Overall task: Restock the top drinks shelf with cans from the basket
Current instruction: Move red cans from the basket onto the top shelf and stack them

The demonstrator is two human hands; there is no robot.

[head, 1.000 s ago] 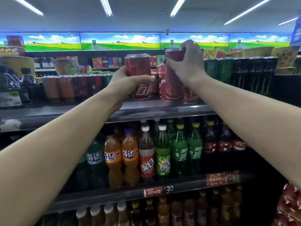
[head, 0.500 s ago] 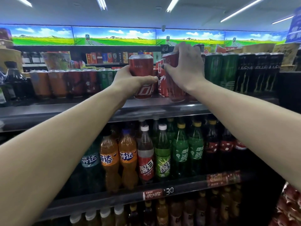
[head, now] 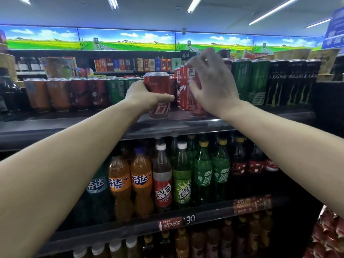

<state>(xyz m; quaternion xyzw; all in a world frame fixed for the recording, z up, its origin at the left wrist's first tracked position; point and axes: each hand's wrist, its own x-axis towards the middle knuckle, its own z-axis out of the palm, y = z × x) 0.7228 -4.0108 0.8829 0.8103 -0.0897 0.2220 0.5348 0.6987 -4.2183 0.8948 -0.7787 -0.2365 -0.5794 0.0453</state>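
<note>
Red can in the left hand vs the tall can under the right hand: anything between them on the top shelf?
Yes. In the head view, slim red cans stand between the red can gripped by the left hand and the tall can under the right hand.

Shop – drinks aisle: stocked can shelf (head: 186, 125) at fingertip level, bottle rows (head: 178, 175) below fingers, price tag (head: 177, 221) beneath – strip lights (head: 193, 4) overhead

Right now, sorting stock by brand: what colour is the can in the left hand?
Red with white lettering; the can, gripped by the left hand, shows in the head view.
</note>
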